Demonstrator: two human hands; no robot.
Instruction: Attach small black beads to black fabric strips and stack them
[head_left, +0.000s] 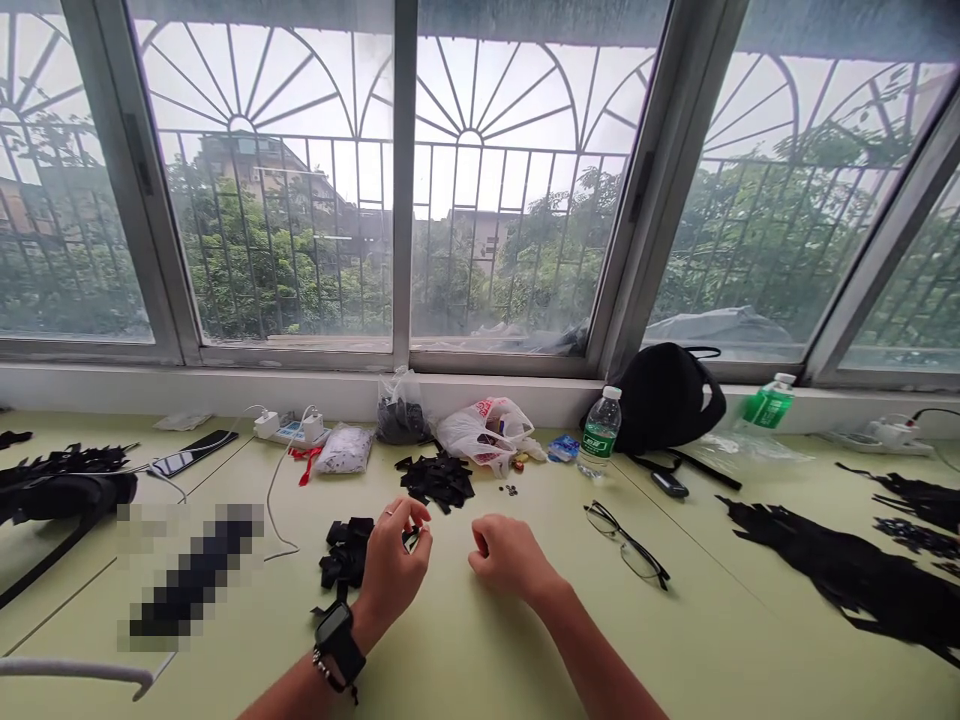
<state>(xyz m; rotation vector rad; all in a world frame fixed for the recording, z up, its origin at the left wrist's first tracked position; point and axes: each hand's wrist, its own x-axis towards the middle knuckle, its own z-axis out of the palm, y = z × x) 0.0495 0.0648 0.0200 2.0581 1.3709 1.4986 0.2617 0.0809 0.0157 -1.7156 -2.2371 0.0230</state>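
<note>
My left hand point(399, 560), wearing a ring and a dark wristwatch point(339, 640), is closed in a pinch. A bit of a small black piece point(411, 540) shows between its fingers. Just left of it lies a heap of black fabric strap pieces point(345, 553), partly covered by the hand. To the right, my right hand point(511, 556) is curled into a fist above the table; what it holds, if anything, is hidden. Beyond both hands is a second pile of short black strips point(436, 480). Several tiny dark parts point(510, 490) lie next to that pile.
Eyeglasses point(628, 545) rest on the pale green table point(480, 660), right of my hands. Along the window stand a water bottle point(600, 432), a black cap-like bag point(660, 398), plastic bags point(487, 435) and a power strip point(292, 430). Black straps point(832, 560) spread at far right.
</note>
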